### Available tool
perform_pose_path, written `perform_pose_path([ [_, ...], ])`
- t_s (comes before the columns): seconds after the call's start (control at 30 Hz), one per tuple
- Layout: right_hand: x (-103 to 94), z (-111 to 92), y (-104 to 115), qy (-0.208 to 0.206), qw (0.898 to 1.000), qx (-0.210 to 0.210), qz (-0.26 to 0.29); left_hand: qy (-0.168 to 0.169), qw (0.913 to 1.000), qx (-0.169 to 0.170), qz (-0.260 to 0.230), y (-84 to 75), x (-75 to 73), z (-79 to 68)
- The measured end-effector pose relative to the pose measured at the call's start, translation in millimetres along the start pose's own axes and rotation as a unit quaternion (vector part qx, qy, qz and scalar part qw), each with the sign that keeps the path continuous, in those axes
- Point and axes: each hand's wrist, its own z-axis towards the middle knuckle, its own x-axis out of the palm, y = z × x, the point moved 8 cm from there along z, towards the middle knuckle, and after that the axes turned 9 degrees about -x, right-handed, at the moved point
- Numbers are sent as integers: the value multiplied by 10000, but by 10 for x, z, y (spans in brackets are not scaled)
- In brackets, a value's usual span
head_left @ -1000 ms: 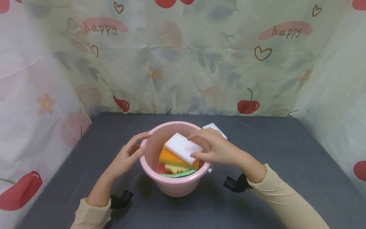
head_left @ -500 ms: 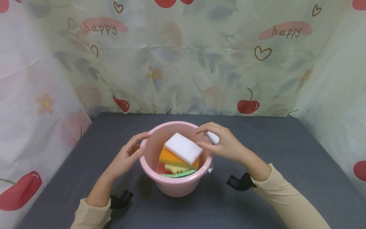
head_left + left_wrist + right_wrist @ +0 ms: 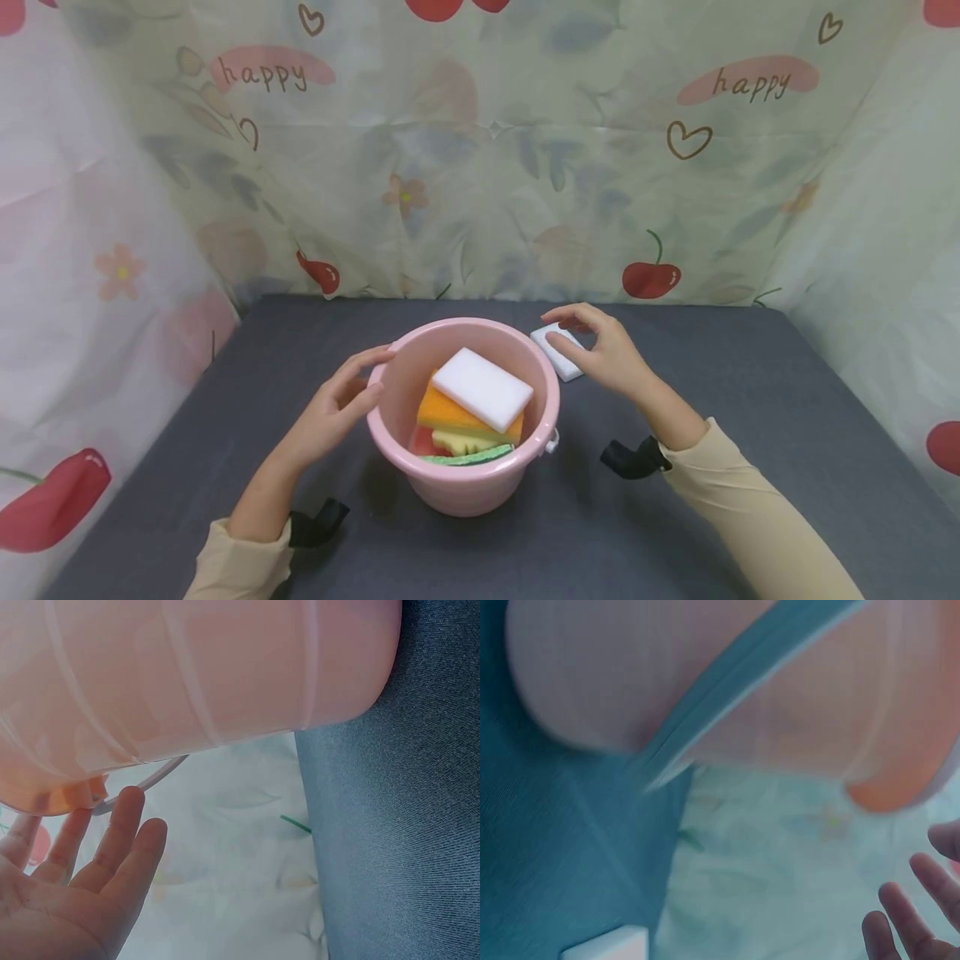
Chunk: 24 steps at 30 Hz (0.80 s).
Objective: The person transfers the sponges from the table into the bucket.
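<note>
A pink bucket [image 3: 457,493] stands on the dark table. Inside lies a white sponge [image 3: 483,388] on top of an orange sponge [image 3: 444,412]; pale yellow [image 3: 459,442] and green-edged [image 3: 480,456] pieces show beneath. My left hand [image 3: 336,407] rests its fingertips and thumb at the bucket's left rim; in the left wrist view its fingers [image 3: 116,836] extend loosely by the rim. Over a second white sponge [image 3: 564,365], on the table behind the bucket's right side, my right hand [image 3: 603,352] hovers with fingers apart and gently bent, holding nothing. That sponge is partly hidden by the hand.
The bucket's handle [image 3: 742,679] hangs down along its outside in the right wrist view. Printed cloth [image 3: 495,208] walls the table [image 3: 712,375] at the back and both sides. A black band [image 3: 633,458] is on each wrist.
My right hand has moved from over the white sponge in the bucket, back and to the right across the rim, to the second white sponge. My left hand and the bucket stay put.
</note>
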Motion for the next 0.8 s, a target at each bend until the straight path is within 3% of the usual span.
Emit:
perform_pose_path([
  [0.3,-27,-30,-600,-281,9968,736,-89,20,10000,-39,1,4,-1,1],
  [0.53,74,-114,-1021,-147,9897,1365,-418,26,10000,-84,-19,15,0,-1],
  [0.8,178,-205,-1310,108,9770,2066,-516,7,10000,-55,-13,15,1,4],
])
